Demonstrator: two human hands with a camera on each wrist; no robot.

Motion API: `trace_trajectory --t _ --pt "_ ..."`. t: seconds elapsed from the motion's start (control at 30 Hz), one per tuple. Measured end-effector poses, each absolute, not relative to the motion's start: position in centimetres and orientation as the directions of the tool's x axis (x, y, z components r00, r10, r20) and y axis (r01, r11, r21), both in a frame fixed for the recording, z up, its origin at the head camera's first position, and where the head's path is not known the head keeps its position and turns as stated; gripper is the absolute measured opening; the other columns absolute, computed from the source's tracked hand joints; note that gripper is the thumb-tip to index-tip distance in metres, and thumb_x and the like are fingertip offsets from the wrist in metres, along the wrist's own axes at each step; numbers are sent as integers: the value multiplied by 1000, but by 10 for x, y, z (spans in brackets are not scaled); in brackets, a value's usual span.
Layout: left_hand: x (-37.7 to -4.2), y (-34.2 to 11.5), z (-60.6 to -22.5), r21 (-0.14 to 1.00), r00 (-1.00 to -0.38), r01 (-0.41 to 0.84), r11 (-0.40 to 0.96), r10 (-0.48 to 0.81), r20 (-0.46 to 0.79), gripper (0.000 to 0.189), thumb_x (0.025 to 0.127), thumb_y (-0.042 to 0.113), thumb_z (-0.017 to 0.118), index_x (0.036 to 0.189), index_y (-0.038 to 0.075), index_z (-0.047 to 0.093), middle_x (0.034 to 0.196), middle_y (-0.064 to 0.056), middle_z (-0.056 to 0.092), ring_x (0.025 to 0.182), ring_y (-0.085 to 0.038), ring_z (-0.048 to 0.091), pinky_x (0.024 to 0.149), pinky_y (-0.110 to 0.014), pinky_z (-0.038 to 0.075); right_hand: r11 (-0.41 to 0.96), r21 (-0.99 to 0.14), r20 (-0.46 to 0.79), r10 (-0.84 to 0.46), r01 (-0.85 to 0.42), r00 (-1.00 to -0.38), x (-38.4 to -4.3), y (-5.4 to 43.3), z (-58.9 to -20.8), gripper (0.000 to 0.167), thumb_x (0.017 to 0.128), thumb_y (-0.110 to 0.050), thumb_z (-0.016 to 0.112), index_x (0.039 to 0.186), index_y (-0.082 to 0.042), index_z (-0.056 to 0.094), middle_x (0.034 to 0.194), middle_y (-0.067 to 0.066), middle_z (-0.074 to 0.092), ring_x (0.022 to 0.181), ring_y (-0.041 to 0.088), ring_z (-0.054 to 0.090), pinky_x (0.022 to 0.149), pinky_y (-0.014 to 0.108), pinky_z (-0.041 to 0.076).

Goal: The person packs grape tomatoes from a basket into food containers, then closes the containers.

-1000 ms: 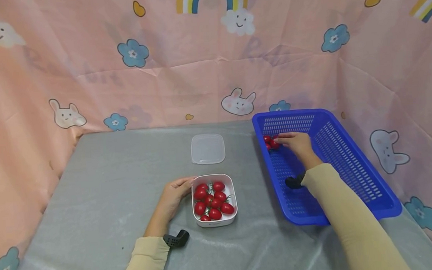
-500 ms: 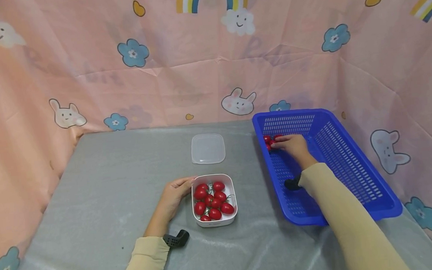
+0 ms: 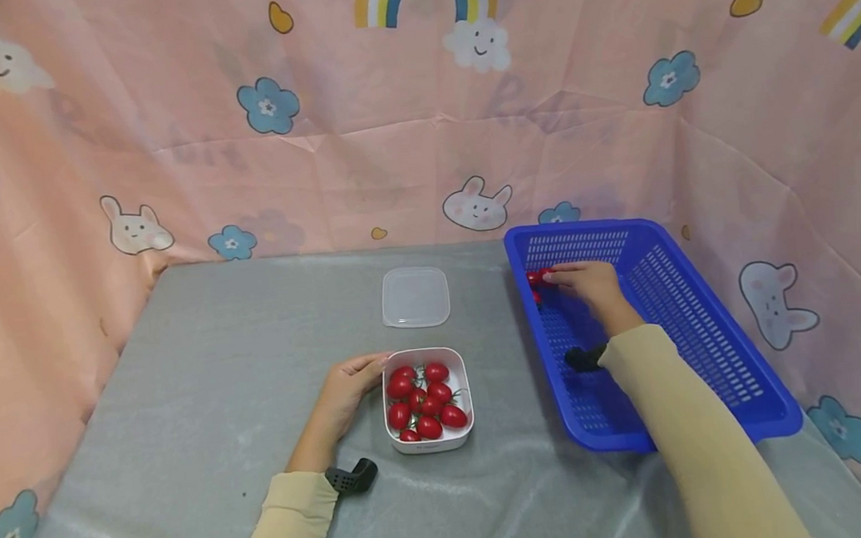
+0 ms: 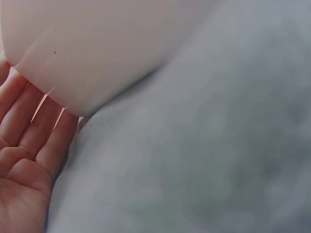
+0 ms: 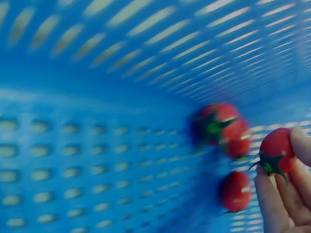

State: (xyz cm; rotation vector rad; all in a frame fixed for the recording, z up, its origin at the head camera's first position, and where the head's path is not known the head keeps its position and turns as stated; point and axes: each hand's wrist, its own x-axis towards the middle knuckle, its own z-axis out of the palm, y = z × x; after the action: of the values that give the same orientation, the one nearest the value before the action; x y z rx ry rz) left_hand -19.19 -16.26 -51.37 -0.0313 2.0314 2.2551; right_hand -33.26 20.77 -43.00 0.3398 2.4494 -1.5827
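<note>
My left hand [image 3: 345,396] rests its extended fingers [image 4: 41,124] against the left side of a white square container [image 3: 430,446]. Several red cherry tomatoes [image 3: 428,427] with green stems lie inside that container. On the right, my right hand [image 3: 594,291] reaches into a blue plastic basket [image 3: 710,358]. Its thumb and fingers pinch one cherry tomato [image 5: 278,145], stem end outward, as the right wrist view shows. Beside it in the basket's far left corner lie more tomatoes [image 5: 236,191]; in the head view the hand partly covers them.
A translucent square lid [image 3: 415,297] lies flat on the grey cloth [image 3: 255,339] behind the container. The basket's perforated walls rise around the right hand. A pink printed curtain [image 3: 363,157] hangs behind and at both sides of the table.
In the basket, my right hand has shifted among the tomatoes, dipping left and then coming back slightly, and now pinches one. My left hand and the container stay in place.
</note>
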Motion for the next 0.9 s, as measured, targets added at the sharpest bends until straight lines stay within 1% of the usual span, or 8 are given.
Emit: trace_trajectory --t 0.17,0.33,0.4,0.5,0.6,0.67,0.73,0.9 --pt "-193 -162 -511 984 -988 -154 -84 45 -151 36 98 13 60 121 -14 63 113 -7 74 94 -1 69 89 -20 53 296 -906 -296 66 302 -953 -329 204 -408 61 92 -28 71 141 3 52 150 19 49 128 19 59 117 41 36" --pt "-192 -163 -511 985 -988 -146 -91 65 -140 36 98 13 60 122 -14 62 114 -6 74 98 0 68 91 -20 53 315 -917 -252 19 245 -968 -318 200 -382 67 89 -41 72 142 -3 54 150 15 50 140 28 48 117 39 35" --pt "-192 -163 -512 986 -988 -139 -91 73 -133 37 98 14 60 122 -14 62 114 -4 74 98 0 67 91 -20 53 334 -917 -232 1 219 -973 -311 197 -372 67 87 -45 72 141 -7 56 142 8 58 139 28 48 119 41 34" --pt "-192 -163 -512 986 -989 -136 -101 75 -129 38 98 14 60 122 -14 62 110 1 75 98 0 68 91 -20 53 347 -922 -202 -47 173 -978 -300 189 -363 66 87 -45 72 139 -6 58 118 -8 69 130 22 56 118 43 35" --pt "-193 -163 -512 984 -989 -137 -112 74 -130 38 97 14 60 123 -15 61 105 6 75 97 0 68 90 -20 53 360 -925 -171 -100 124 -980 -291 180 -358 61 90 -41 71 136 -4 59 98 -20 67 111 10 64 115 41 40" --pt "-193 -163 -512 984 -989 -138 -112 75 -130 38 97 13 60 123 -15 61 104 7 75 96 0 68 90 -20 53 349 -931 -158 -118 108 -980 -285 172 -355 59 90 -38 72 135 -2 60 94 -21 66 99 1 65 110 35 45" --pt "-193 -163 -512 985 -989 -136 -104 77 -128 38 98 14 60 123 -15 61 106 6 75 97 1 68 90 -19 53 333 -938 -145 -133 94 -980 -279 165 -353 55 91 -33 72 133 -1 61 95 -19 66 93 -2 67 103 29 50" --pt "-193 -163 -512 986 -988 -142 -87 71 -136 38 97 14 61 122 -14 62 110 0 75 98 1 67 91 -19 53 320 -946 -124 -181 61 -976 -268 147 -353 48 91 -26 74 129 1 64 96 -14 71 92 1 69 88 18 55"
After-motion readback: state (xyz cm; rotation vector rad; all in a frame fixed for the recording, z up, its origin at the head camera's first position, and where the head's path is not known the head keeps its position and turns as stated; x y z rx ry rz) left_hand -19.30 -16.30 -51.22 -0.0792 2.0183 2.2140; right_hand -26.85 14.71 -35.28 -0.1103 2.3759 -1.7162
